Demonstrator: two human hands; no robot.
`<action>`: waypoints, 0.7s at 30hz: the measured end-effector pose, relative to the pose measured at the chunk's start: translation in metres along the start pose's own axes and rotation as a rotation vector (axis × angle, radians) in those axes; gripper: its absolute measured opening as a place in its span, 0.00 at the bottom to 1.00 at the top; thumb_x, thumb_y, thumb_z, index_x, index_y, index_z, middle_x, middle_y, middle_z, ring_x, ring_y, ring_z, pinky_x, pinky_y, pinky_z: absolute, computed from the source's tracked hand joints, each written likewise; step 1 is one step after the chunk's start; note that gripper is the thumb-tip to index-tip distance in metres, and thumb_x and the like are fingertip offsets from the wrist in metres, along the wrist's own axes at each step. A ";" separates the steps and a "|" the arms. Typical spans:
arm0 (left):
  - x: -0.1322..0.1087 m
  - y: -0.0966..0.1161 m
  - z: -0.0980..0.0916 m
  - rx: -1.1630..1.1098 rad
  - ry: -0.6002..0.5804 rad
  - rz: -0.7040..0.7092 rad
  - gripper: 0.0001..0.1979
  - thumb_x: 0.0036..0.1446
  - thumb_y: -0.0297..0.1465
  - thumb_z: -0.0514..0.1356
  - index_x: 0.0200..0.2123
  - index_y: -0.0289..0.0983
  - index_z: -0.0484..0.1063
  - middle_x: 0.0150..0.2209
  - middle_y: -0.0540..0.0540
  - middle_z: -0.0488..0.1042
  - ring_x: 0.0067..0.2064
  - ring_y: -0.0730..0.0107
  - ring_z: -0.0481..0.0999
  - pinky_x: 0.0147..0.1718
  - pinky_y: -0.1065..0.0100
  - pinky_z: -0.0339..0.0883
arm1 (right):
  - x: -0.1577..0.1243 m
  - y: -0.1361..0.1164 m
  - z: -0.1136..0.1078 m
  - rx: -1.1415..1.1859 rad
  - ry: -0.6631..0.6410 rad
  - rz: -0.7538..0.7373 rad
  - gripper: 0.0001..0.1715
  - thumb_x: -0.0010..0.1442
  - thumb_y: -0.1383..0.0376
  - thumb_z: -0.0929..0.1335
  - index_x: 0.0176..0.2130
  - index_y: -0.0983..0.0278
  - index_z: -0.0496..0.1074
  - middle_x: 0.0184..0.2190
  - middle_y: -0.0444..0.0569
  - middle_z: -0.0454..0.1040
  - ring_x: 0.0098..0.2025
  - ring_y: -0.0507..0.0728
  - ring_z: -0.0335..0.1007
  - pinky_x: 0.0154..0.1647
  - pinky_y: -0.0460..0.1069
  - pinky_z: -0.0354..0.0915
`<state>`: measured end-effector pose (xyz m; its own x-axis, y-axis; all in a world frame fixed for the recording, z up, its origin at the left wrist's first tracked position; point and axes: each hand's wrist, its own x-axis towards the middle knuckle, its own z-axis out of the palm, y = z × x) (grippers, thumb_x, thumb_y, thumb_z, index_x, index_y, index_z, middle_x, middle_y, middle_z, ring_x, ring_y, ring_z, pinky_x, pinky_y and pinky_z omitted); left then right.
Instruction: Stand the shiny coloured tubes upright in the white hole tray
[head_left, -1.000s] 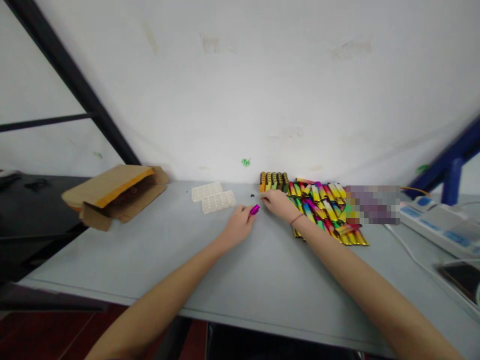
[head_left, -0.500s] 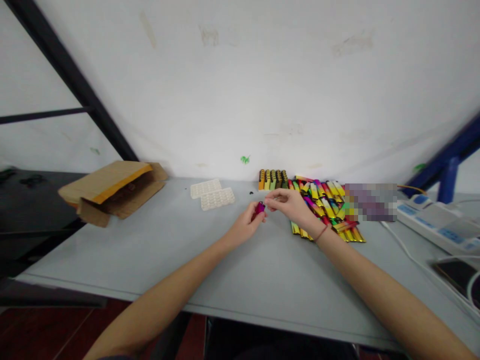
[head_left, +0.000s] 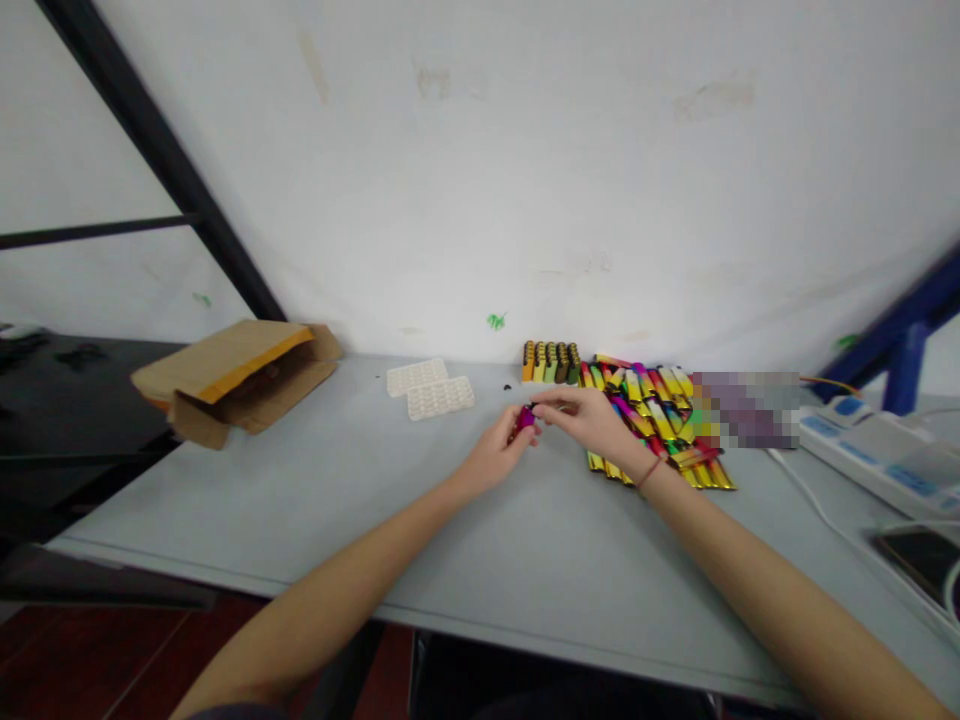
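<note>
My left hand [head_left: 500,445] is closed around a small shiny purple case [head_left: 526,417], held above the grey table. My right hand [head_left: 581,412] pinches at its upper end, thumb and fingertips together. A tiny dark bit shows at those fingertips, too small to make out. Close behind my right hand lie many shiny multicoloured cases [head_left: 660,415], mostly yellow, red and purple, spread in rows. Others stand upright in a block [head_left: 551,362], with dark tops, near the wall.
Two white moulded trays [head_left: 441,398] overlap left of my hands. A small black piece [head_left: 507,387] lies behind them. At the left is an open cardboard box [head_left: 232,375]. A white power strip [head_left: 862,450], cables and a phone [head_left: 919,555] occupy the right side.
The view has shifted slightly. My right fingertips have come onto the top of the purple case, where a small gap showed before. My left hand still holds it.
</note>
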<state>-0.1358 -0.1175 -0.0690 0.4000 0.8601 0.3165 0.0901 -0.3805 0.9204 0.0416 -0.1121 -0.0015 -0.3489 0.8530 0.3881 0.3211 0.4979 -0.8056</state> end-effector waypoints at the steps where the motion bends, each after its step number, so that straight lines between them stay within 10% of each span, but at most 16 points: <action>1: 0.000 0.000 0.000 0.006 0.000 -0.008 0.13 0.65 0.35 0.52 0.50 0.37 0.62 0.42 0.44 0.71 0.41 0.69 0.74 0.45 0.64 0.68 | 0.000 0.000 0.001 -0.008 0.013 -0.014 0.13 0.55 0.62 0.69 0.38 0.65 0.79 0.35 0.52 0.80 0.37 0.57 0.77 0.39 0.50 0.71; 12: -0.002 0.007 -0.001 0.005 -0.003 -0.019 0.12 0.64 0.37 0.53 0.46 0.37 0.61 0.39 0.47 0.69 0.36 0.72 0.72 0.39 0.68 0.66 | -0.002 -0.006 -0.002 -0.209 -0.064 -0.189 0.12 0.59 0.65 0.65 0.38 0.64 0.78 0.37 0.52 0.79 0.38 0.55 0.75 0.35 0.47 0.70; 21: -0.006 0.022 -0.004 0.207 0.104 -0.016 0.08 0.66 0.35 0.48 0.40 0.37 0.61 0.31 0.51 0.65 0.32 0.72 0.66 0.34 0.70 0.63 | 0.008 0.002 0.010 0.121 -0.087 0.034 0.15 0.54 0.59 0.69 0.36 0.68 0.78 0.32 0.52 0.78 0.28 0.52 0.72 0.28 0.47 0.71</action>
<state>-0.1403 -0.1295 -0.0497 0.3016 0.8929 0.3344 0.2854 -0.4191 0.8619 0.0305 -0.1054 -0.0047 -0.4161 0.8496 0.3241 0.2270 0.4422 -0.8677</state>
